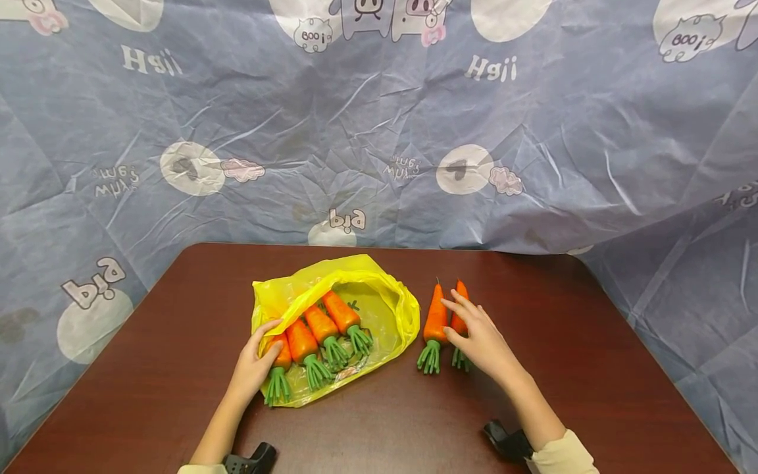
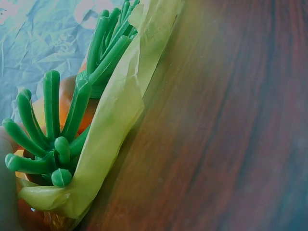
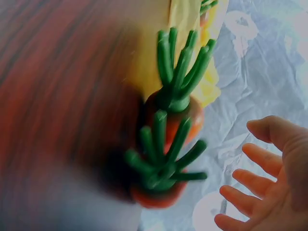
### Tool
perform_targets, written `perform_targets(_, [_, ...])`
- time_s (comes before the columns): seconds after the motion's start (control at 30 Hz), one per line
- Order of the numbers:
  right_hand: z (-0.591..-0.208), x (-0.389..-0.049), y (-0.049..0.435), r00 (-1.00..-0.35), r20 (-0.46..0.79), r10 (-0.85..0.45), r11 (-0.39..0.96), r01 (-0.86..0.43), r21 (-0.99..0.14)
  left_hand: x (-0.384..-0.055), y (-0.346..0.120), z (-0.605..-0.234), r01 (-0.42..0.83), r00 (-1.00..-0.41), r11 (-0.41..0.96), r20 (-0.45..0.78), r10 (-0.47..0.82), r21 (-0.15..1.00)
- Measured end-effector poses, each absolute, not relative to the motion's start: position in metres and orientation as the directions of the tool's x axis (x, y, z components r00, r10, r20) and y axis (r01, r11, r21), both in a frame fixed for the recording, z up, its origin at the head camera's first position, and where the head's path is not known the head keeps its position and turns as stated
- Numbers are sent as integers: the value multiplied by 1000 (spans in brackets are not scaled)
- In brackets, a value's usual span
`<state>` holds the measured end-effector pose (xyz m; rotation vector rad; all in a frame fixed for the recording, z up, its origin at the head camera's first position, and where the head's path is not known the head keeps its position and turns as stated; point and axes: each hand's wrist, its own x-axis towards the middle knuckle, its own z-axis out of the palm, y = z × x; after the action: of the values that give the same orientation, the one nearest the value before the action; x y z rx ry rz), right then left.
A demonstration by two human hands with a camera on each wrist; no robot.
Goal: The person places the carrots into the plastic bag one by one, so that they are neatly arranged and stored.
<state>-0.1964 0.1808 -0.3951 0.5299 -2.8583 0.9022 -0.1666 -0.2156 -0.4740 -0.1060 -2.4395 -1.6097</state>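
Where the left hand [image 1: 251, 368] grips: left of centre in the lower half of the head view, thumb and fingers close on the left edge of the yellow bag [image 1: 410, 313], the thumb against the leftmost carrot in it.
Right hand [image 1: 482, 339]: right of centre in the lower half of the head view, fingers spread and grasping nothing, over the farther right of two loose carrots; the right wrist view shows it apart from them, at lower right.
Bag: lying around the centre of the head view, its mouth gaping toward the bottom of the frame.
Bagged carrots: four carrots [image 1: 302, 339] in a slanting row inside the bag, green leaf ends toward the bottom of the frame; the left wrist view shows green stalks at upper left and lower left, beside the yellow plastic.
Loose carrots: side by side right of the bag, the left carrot [image 1: 436, 316] in plain sight, the right carrot [image 1: 460, 289] partly covered by the hand; tips toward the top of the frame.
Tabletop [image 1: 355, 441]: dark reddish brown, across the lower half.
Backdrop [image 1: 331, 118]: creased grey-blue cloth with pale circles and cartoon lettering, filling the upper half.
Wrists: black devices [image 1: 254, 459] and pale sleeves [image 1: 562, 454] at the bottom edge.
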Motion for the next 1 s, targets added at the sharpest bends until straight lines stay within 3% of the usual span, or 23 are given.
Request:
perform_targets(0.5, [-418, -209, 200, -956, 138, -258, 762, -289, -580, -166, -214, -474, 179, -974, 392, 219, -58, 902])
perform_targets(1.0, [-432, -217, 204, -960, 113, -257, 787, -276, -553, -167, -214, -473, 180, -974, 384, 218, -58, 905])
